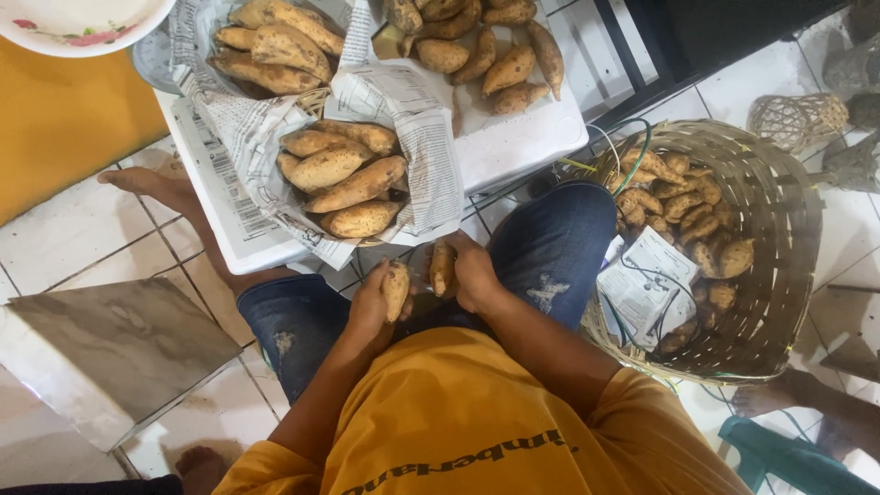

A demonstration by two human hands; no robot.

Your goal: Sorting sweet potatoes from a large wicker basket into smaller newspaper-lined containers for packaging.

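Hands are at my lap: my left hand (371, 307) grips one sweet potato (396, 290), my right hand (475, 273) another (443, 267). Beyond, a newspaper-lined tray (362, 183) holds more on the white surface (513, 147); a woven basket (779, 229) sits right.

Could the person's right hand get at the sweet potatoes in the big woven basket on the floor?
Probably yes. The woven basket sits open-topped right beside the right knee, with nothing covering its sweet potatoes. But the right hand already holds a small sweet potato, so it would likely need to put that down first.
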